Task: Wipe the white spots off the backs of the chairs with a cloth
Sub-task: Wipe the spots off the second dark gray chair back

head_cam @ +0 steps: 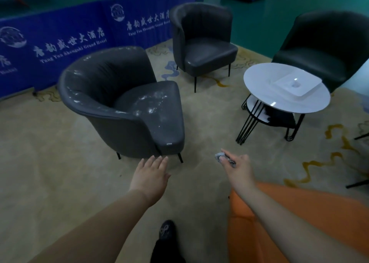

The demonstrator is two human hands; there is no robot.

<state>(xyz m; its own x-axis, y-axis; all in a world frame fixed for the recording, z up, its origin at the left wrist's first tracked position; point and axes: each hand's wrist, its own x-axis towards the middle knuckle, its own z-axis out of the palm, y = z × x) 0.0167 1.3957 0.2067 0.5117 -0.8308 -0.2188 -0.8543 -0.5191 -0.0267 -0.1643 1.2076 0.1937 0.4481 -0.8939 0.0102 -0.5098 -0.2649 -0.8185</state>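
Cloth (219,157), a small grey wad, is sitting bunched in my right hand (238,167), pinched between thumb and fingers out over the carpet (60,162), near the front corner of the nearest chair (119,102). I am judging it soft, light and limp, so it should be folding to whatever curve I press it against; I would be keeping it balled in the fingertips and pushing with a flat pad rather than dragging a loose corner. Something dark is showing alongside it in the same grip, and I cannot tell what that is. My left hand (150,175) is reaching forward with fingers straight and spread, holding nothing, just short of the chair's front leg. That chair is looking smooth and leathery, likely slippery under a wipe, and it stands on thin legs, so I am expecting to steady its rim with the free hand. Pale smears are showing on its inner back, rim and seat; its outer back is facing away from me and hidden. The far chair (201,40) and the right-hand chair (319,48) are too dim to check for spots, and the round tabletop (259,94) is covering part of the right one
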